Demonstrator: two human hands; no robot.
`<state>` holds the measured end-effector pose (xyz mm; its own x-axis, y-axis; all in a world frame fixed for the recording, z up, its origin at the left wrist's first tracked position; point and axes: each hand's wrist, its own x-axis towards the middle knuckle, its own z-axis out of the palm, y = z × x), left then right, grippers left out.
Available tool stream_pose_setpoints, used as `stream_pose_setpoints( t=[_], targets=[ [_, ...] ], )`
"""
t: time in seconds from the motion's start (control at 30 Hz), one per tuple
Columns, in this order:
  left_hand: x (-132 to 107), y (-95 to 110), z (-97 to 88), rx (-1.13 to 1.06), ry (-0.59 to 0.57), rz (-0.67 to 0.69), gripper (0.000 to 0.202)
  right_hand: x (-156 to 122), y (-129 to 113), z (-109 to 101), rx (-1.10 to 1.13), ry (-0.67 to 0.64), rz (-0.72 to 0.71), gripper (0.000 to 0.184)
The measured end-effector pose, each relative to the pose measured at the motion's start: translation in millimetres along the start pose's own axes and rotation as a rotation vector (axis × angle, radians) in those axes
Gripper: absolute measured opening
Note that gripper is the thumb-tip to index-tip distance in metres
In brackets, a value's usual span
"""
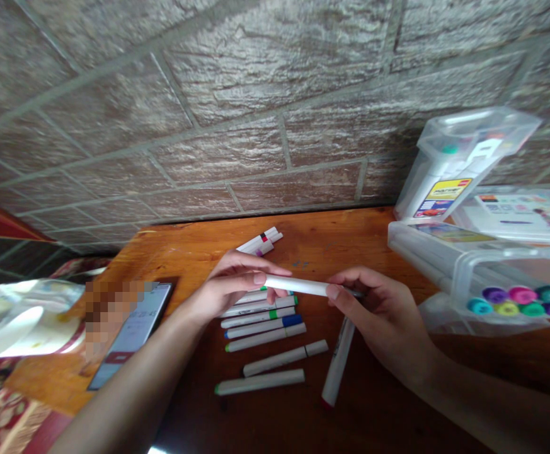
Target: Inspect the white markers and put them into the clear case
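Far left: a white, rounded container [50,333], blurred, is sitting toward the edge of a glossy orange-brown wooden table [350,233]. Next, a flat, dark-edged phone [133,343] is lying screen up, well apart from the pens, probably so its display can be read. Its upper part is pixelated.

The left hand [227,287] is coming in above the table, thumb and fingers clamped on the left end of a white cylindrical plastic marker [296,285]. That marker is hanging nearly level between the two hands, clear of the tabletop.

Beneath, a loose row of slim white markers with coloured bands and ends [263,327] is lying roughly parallel, likely spread so each colour is showing. Toward the wall, a few more white markers, one with a red-and-black band [256,241], are lying bunched together.

Right of the row, a slanted white marker with a red end [338,366] is lying askew, its upper end hidden; cannot tell whether it is being touched.

The right hand [383,312] is pinching the held marker's right end, thumb against fingers. Two-ended grip: seemingly for control.

Far right: a clear plastic box of markers [473,255] is lying sideways, coloured ends facing out; behind it, a labelled clear plastic box [445,167] is standing tilted.
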<state>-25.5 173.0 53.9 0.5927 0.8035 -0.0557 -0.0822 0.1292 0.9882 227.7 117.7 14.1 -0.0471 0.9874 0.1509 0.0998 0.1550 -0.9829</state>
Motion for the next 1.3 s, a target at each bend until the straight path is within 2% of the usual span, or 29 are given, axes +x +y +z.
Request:
stream_pose_setpoints(
  t=[0.93,1.3],
  targets=[
    [-0.1,1.9,2.2,-0.076,-0.009,0.059,0.032,-0.3,-2.7,0.1,0.006,0.015,-0.013,0.01],
    [6.6,-5.9,2.6,-0.013,0.158,0.053,0.026,0.7,4.6,3.8,0.029,0.026,0.001,0.015]
  ],
)
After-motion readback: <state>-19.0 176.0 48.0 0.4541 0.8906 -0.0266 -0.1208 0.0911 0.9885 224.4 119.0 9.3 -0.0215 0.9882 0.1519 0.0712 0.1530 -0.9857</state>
